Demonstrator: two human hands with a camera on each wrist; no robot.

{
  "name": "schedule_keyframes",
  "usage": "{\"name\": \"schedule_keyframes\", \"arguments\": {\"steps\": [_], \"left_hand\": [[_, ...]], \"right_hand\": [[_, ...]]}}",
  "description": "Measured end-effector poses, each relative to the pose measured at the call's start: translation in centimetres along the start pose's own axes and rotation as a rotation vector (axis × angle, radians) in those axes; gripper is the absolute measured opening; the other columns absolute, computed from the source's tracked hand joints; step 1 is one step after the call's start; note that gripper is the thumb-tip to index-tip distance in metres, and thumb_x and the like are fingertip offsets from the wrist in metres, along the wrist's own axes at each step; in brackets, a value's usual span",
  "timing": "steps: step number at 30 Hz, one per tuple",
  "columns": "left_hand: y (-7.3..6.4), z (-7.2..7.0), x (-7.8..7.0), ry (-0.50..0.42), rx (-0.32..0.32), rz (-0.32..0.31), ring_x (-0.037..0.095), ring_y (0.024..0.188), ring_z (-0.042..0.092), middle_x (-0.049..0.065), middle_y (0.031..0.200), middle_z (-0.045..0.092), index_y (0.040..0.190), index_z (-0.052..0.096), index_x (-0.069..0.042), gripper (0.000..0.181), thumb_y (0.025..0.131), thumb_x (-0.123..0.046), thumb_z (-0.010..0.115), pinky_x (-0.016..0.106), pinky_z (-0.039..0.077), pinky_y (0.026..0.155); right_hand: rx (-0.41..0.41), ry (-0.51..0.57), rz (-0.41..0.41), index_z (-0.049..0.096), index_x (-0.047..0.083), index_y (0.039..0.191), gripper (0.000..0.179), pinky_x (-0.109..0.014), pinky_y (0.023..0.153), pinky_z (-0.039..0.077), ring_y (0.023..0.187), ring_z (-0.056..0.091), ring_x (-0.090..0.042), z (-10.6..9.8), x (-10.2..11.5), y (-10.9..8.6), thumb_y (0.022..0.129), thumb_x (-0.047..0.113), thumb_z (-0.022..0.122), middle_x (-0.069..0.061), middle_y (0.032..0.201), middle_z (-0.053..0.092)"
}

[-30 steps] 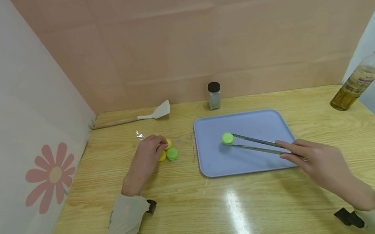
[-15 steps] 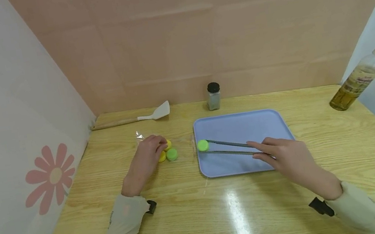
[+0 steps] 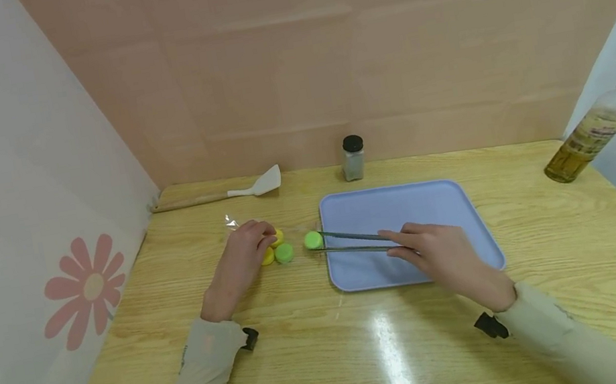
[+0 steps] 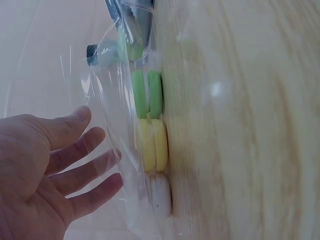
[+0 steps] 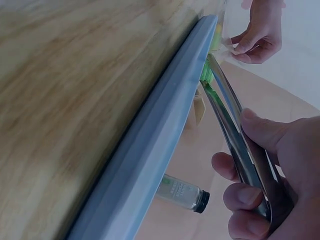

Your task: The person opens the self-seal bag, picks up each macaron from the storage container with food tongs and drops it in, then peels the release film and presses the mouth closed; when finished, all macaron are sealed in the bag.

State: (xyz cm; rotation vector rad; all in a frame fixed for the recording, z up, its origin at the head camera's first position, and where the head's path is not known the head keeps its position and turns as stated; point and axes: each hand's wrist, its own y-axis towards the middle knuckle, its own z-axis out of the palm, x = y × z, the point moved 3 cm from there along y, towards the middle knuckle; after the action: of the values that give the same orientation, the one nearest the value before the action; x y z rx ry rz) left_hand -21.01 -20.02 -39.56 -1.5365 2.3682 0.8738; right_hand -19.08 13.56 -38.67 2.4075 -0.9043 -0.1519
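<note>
My right hand (image 3: 440,258) grips metal tongs (image 5: 235,135), whose tips pinch a green macaron (image 3: 313,240) just past the tray's left edge. My left hand (image 3: 242,257) pinches the upper film of a clear plastic bag (image 4: 117,125) and holds it raised. Inside the bag lie a green macaron (image 4: 147,94), yellow macarons (image 3: 267,256) and a whitish macaron (image 4: 160,196). In the left wrist view the tongs and their macaron show through the film at the bag's mouth. The fingers of my left hand partly hide the bag in the head view.
A blue tray (image 3: 402,203) lies under my right hand. Behind stand a black-lidded jar (image 3: 353,158) and a white spatula (image 3: 263,182) with a wooden handle lying flat. An oil bottle (image 3: 594,130) stands far right, by the wall.
My right hand has carried the tongs and green macaron leftward across the tray, past its left rim toward the bag. My left hand has stayed in place.
</note>
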Motion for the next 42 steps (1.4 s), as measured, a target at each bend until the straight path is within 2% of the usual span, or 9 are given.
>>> {"name": "schedule_keyframes", "arguments": {"steps": [7, 16, 25, 42], "left_hand": [[0.1, 0.1, 0.0, -0.015, -0.005, 0.002, 0.023, 0.082, 0.064, 0.011, 0.094, 0.068, 0.1, 0.073, 0.003, 0.008, 0.096, -0.003, 0.068, 0.034, 0.056, 0.07], [0.2, 0.4, 0.2, -0.012, -0.006, 0.007, 0.022, 0.084, 0.065, 0.011, 0.096, 0.068, 0.1, 0.072, 0.001, 0.008, 0.097, -0.004, 0.068, 0.033, 0.056, 0.072], [0.1, 0.2, 0.1, -0.02, -0.013, 0.015, 0.023, 0.083, 0.064, 0.011, 0.096, 0.068, 0.1, 0.072, 0.003, 0.008, 0.097, -0.003, 0.068, 0.034, 0.055, 0.071], [0.1, 0.3, 0.2, -0.004, -0.003, -0.003, 0.023, 0.084, 0.065, 0.012, 0.096, 0.068, 0.101, 0.072, 0.002, 0.008, 0.097, -0.003, 0.067, 0.034, 0.056, 0.072]], "right_hand": [[0.02, -0.026, 0.012, 0.077, 0.016, 0.12, 0.035, -0.02, 0.043, 0.029, 0.051, 0.034, -0.002, 1.4, 0.0, 0.9, 0.086, 0.023, 0.081, 0.008, 0.075, 0.059], [0.063, -0.029, 0.038, 0.075, 0.016, 0.123, 0.034, -0.021, 0.043, 0.028, 0.051, 0.034, -0.002, 2.2, 0.2, 1.7, 0.091, 0.026, 0.077, 0.007, 0.076, 0.06], [0.039, -0.027, 0.034, 0.076, 0.016, 0.122, 0.034, -0.022, 0.043, 0.03, 0.051, 0.038, -0.004, 3.1, 0.5, 2.7, 0.089, 0.025, 0.079, 0.004, 0.079, 0.064], [0.1, -0.009, 0.08, 0.074, 0.017, 0.125, 0.037, -0.023, 0.042, 0.031, 0.051, 0.037, -0.004, 3.7, 0.6, 3.2, 0.091, 0.029, 0.077, 0.004, 0.078, 0.062]]}}
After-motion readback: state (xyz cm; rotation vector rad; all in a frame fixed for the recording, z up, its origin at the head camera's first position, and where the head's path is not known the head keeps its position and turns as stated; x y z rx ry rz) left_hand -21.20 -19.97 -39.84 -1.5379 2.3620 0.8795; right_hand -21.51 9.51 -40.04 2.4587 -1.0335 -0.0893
